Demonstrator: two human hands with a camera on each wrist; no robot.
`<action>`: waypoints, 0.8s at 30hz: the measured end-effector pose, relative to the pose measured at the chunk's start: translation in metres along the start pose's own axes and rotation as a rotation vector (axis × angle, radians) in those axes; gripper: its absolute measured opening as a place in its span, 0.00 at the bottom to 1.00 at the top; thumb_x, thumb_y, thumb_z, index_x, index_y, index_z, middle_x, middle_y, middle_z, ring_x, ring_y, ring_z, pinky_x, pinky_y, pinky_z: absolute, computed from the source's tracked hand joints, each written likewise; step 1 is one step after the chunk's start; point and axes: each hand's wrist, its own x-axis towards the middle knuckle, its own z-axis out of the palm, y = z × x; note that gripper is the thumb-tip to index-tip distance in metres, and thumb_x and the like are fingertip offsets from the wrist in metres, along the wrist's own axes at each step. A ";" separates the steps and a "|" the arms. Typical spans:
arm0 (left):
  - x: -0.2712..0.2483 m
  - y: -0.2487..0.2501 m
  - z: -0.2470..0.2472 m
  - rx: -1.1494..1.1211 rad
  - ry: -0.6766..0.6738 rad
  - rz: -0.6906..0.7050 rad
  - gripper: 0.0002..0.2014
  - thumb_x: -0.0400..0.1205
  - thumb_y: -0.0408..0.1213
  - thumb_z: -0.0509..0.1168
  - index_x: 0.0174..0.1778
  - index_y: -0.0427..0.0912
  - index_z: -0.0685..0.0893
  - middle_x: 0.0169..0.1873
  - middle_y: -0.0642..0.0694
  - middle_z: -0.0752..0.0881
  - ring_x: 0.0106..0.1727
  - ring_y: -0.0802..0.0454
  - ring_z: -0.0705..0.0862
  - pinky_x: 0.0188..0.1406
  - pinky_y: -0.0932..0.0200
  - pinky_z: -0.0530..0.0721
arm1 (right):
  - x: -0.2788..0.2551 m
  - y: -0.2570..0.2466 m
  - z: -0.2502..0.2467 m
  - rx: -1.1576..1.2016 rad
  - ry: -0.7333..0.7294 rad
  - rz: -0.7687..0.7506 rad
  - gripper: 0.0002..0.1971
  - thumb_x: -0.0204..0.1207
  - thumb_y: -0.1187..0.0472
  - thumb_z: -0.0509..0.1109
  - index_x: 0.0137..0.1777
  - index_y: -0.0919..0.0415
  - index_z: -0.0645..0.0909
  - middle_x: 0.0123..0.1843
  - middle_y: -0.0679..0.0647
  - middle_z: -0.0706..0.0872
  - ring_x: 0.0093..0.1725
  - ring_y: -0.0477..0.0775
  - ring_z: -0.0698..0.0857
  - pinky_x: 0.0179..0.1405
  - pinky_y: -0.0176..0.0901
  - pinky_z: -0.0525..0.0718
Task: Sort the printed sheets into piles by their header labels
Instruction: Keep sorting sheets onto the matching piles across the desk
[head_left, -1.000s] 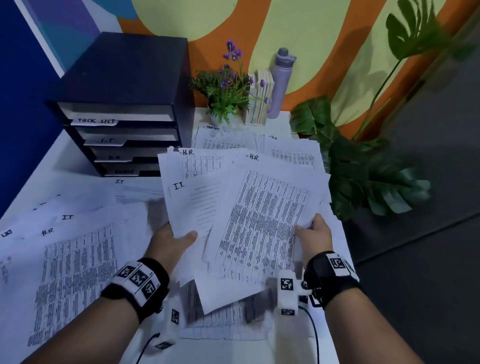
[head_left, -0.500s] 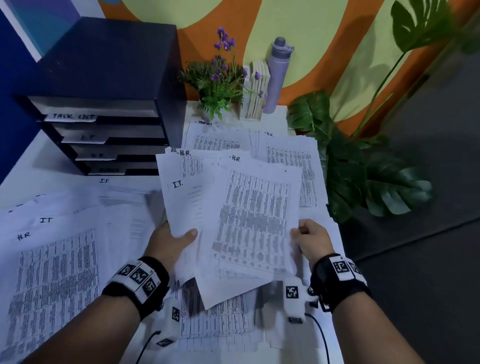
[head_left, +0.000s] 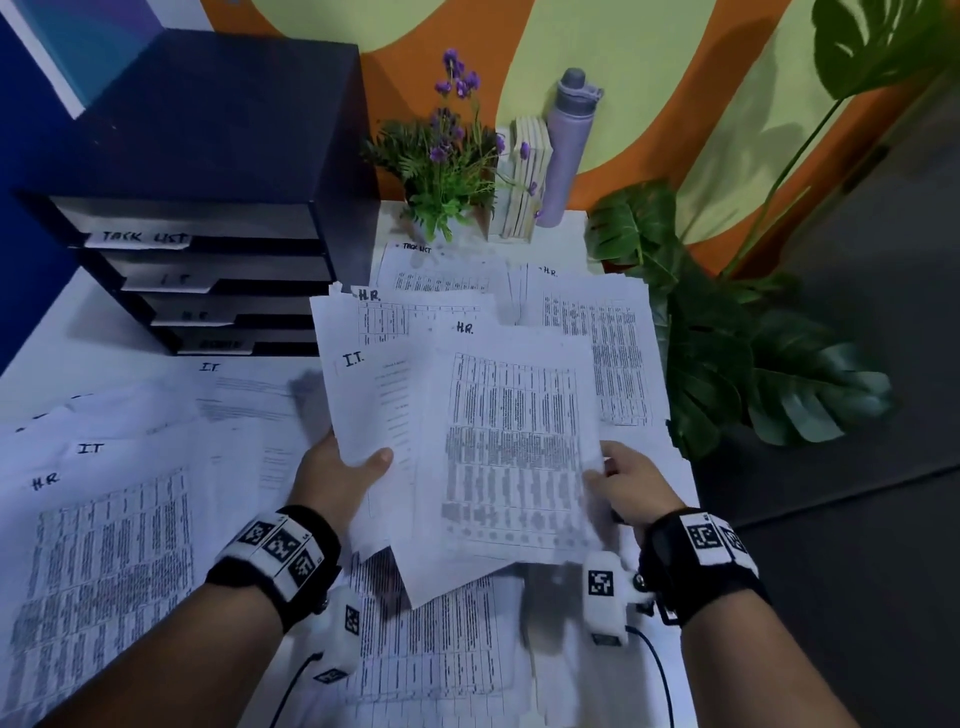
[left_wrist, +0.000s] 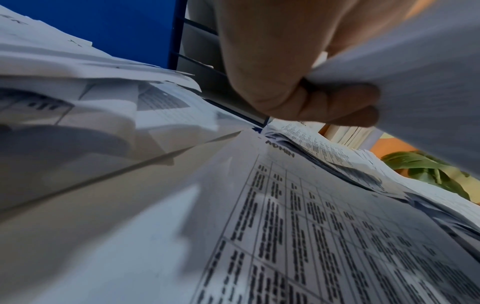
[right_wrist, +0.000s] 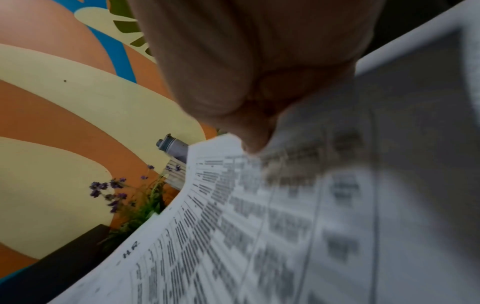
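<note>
Fingers (left_wrist: 335, 107) of the left hand (head_left: 332, 478) curl under a fanned stack (head_left: 379, 415), thumb on top over its I.T. sheet, while the right hand (head_left: 631, 483) pinches the right edge of the front H.R. sheet (head_left: 514, 441). That sheet stands long axis away from the person, above the surface (head_left: 104, 343). An H.R. pile (head_left: 613, 353) lies just beyond it, nearer the right hand, so I judge that the likely drop

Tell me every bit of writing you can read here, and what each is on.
"TASK LIST": top tray of the black organizer, and far sheet.
"I.T.": sheet held by left hand; table sheets.
"H.R.": sheet pinched by right hand; sheets.
"ADMIN": table sheet.
Lower tray labels, table print: blurred.
</note>
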 end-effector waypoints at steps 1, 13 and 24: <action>0.001 0.001 -0.001 0.004 0.010 -0.001 0.13 0.79 0.33 0.73 0.57 0.50 0.83 0.45 0.57 0.87 0.53 0.48 0.86 0.59 0.53 0.82 | 0.005 -0.001 -0.002 0.020 0.090 -0.021 0.10 0.80 0.71 0.61 0.48 0.57 0.81 0.33 0.57 0.83 0.31 0.58 0.81 0.29 0.43 0.81; 0.009 -0.002 -0.022 0.045 0.103 -0.010 0.11 0.78 0.34 0.74 0.54 0.47 0.85 0.46 0.53 0.87 0.49 0.51 0.87 0.55 0.54 0.83 | 0.112 -0.041 -0.050 -0.309 0.683 -0.218 0.18 0.77 0.74 0.56 0.63 0.67 0.81 0.56 0.69 0.85 0.55 0.72 0.84 0.55 0.61 0.85; 0.007 -0.001 -0.015 0.049 0.149 -0.023 0.12 0.75 0.36 0.77 0.50 0.48 0.84 0.39 0.61 0.85 0.42 0.63 0.84 0.44 0.66 0.80 | 0.055 -0.056 0.020 -0.166 0.100 -0.300 0.17 0.81 0.53 0.67 0.65 0.59 0.81 0.58 0.54 0.85 0.58 0.55 0.82 0.62 0.45 0.77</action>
